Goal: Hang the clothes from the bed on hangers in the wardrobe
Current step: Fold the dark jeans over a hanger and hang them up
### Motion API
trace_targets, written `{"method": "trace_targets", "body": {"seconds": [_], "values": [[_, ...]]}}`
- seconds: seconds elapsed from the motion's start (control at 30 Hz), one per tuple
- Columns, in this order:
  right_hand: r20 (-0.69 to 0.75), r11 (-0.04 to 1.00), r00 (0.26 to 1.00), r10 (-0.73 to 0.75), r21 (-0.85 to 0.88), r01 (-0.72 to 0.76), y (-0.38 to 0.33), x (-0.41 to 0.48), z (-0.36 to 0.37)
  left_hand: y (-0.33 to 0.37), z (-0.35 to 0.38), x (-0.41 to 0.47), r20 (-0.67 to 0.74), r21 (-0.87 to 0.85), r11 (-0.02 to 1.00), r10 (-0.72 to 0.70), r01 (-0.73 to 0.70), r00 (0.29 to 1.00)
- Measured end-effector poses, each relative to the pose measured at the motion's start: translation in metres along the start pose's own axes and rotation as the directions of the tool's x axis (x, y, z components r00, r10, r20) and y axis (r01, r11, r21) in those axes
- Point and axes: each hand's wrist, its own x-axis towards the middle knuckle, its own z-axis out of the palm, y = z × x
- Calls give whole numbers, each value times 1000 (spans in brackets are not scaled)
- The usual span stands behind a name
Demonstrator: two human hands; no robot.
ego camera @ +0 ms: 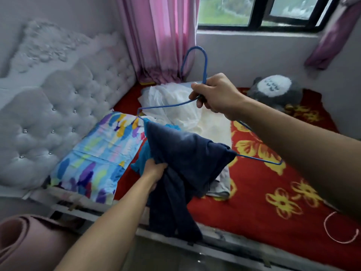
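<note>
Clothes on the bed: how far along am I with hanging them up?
Done: nothing finished shows; the wardrobe is out of view. In hand: right hand holds the blue hanger, left hand grips the navy garment draped over its bar. Left: white clothes and a grey piece lie on the bed; a teal piece shows behind the navy one.

Arms forward; left grip (154, 170), right grip (218, 94) tight.

Wire hanger (205, 61): blue. Garment on hanger (187, 153): dark navy, plain. Cloth behind it (144, 151): turquoise, possibly a second garment. Bedspread (254, 192): red with yellow flower pattern. Pillow (97, 153): light blue with purple, yellow, green and pink brush-stroke dabs. Crumpled fabric (175, 100): white. Curtain (162, 36): pink. Headboard (68, 106): pale grey. Plush toy (277, 92): grey, white patch.
</note>
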Motion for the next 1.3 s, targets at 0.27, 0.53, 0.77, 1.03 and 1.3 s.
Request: {"method": "trace_targets", "body": {"seconds": [0.27, 0.53, 0.77, 1.03, 1.3], "values": [[-109, 984, 993, -48, -173, 28, -40, -96, -6, 29, -107, -77, 40, 218, 959, 175, -180, 984], [-198, 964, 972, -125, -255, 72, -95, -149, -12, 28, -143, -135, 114, 357, 910, 182, -211, 977], [-250, 941, 953, -171, -328, 83, -97, -141, -42, 24, -109, -110, 180, 337, 913, 175, -228, 968], [-358, 961, 908, -218, -240, 137, -59, -68, -98, 18, -46, -25, 292, 461, 848, 135, -263, 947], [-401, 966, 905, -144, -257, 40, 20, 46, -128, 57, 14, 74, 206, 235, 946, 175, -222, 963]]}}
